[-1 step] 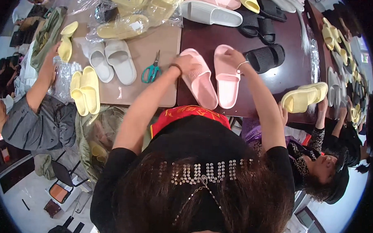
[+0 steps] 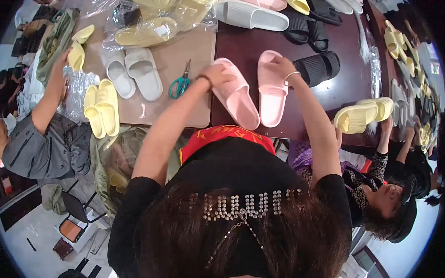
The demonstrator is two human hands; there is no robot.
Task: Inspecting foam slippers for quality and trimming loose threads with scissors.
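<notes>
Two pink slippers lie side by side on the dark table (image 2: 336, 44), straight in front of the person. The left hand (image 2: 216, 75) rests closed over the strap of the left pink slipper (image 2: 237, 95), gripping it. The right hand (image 2: 283, 68) curls around the strap end of the right pink slipper (image 2: 271, 91). Both slippers lie flat, soles down, close together but not quite touching. By my reading the pair is lined up and not yet bagged, so most of the handling is left. Just left of them lie green-handled scissors (image 2: 179, 83) on a tan board (image 2: 186, 48), with a grey pair (image 2: 133, 73) beyond. Yellow slippers in clear bags (image 2: 153, 16) sit farther up. A black slipper (image 2: 317, 67) lies near the right hand.
</notes>
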